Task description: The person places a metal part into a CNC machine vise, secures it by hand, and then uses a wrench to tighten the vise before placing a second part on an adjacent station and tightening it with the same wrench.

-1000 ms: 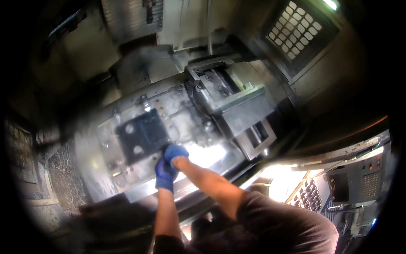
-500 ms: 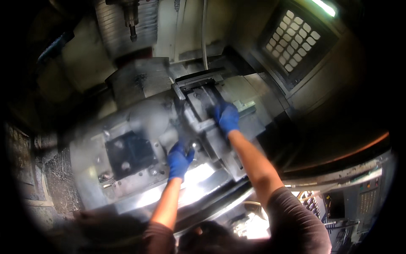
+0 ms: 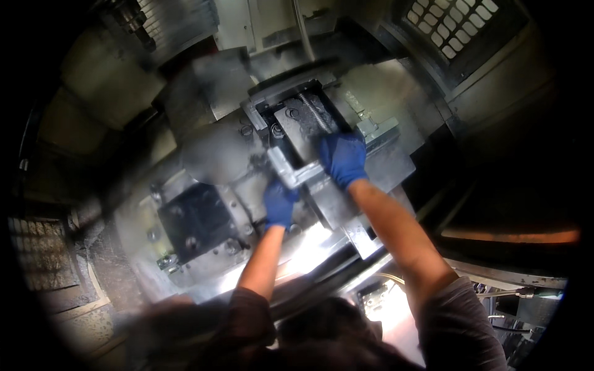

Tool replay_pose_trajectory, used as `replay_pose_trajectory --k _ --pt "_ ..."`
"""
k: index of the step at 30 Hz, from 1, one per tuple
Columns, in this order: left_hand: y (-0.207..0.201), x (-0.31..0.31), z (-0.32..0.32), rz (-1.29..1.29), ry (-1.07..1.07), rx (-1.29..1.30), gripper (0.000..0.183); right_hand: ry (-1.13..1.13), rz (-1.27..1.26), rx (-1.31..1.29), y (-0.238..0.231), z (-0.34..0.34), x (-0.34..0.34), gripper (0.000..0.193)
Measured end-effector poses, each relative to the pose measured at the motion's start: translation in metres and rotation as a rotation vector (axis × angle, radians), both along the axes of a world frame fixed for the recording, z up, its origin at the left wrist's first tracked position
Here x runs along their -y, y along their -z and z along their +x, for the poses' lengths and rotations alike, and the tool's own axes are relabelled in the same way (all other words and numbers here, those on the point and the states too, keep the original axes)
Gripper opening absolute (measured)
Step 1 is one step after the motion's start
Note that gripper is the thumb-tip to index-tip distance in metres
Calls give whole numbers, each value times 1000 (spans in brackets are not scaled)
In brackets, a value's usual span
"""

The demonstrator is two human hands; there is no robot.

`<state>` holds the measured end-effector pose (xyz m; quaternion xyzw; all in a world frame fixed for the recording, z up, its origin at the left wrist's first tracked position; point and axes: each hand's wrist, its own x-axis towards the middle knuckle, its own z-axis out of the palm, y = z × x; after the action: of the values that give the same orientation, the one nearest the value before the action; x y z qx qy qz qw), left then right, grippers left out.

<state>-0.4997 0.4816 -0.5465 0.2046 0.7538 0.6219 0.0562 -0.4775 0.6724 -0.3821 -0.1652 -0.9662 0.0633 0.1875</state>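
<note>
A metal machine vise (image 3: 252, 117) sits on the machine table, its bed and a ribbed screw (image 3: 315, 111) showing in the gap. My right hand (image 3: 343, 159), in a blue glove, is closed over the inner edge of the near vise jaw (image 3: 331, 201), fingers bent down into the gap. In a matching glove, my left hand (image 3: 280, 203) reaches up beside the pale corner block (image 3: 288, 170) of the vise. That block hides its fingertips, and the fingers are blurred, so their grip does not show.
Left of the vise lies a dark square plate (image 3: 195, 219) on a bolted metal fixture. A spindle (image 3: 133, 21) hangs at the upper left. A barred window (image 3: 451, 25) is set in the right wall. Hoses and fittings (image 3: 520, 294) are at the lower right.
The view has shifted and tilted. My left hand has moved right and up to the vise's corner block, its thumb no longer spread. My right hand stays at the near jaw.
</note>
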Motion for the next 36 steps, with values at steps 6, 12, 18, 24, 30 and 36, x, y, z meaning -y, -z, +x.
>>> replay_pose_trajectory --k 6,12,18,24,30,36 --pt "19 13 -18 -289 196 -7 33 21 -65 72 -2 -5 4 37" --pt "-37 1 -5 -115 -110 -76 32 -39 -106 235 -7 -8 0 44" --pt "-8 8 3 6 -21 60 21 16 -69 220 0 -8 -3 42" --pt "-18 3 -5 -45 79 -1 26 -25 -71 55 2 -5 -5 40" --pt "-13 -2 0 64 -88 282 36 -19 -91 49 7 -5 -8 38" --pt "-18 20 -16 -130 231 1 32 0 -88 143 2 -6 -6 37"
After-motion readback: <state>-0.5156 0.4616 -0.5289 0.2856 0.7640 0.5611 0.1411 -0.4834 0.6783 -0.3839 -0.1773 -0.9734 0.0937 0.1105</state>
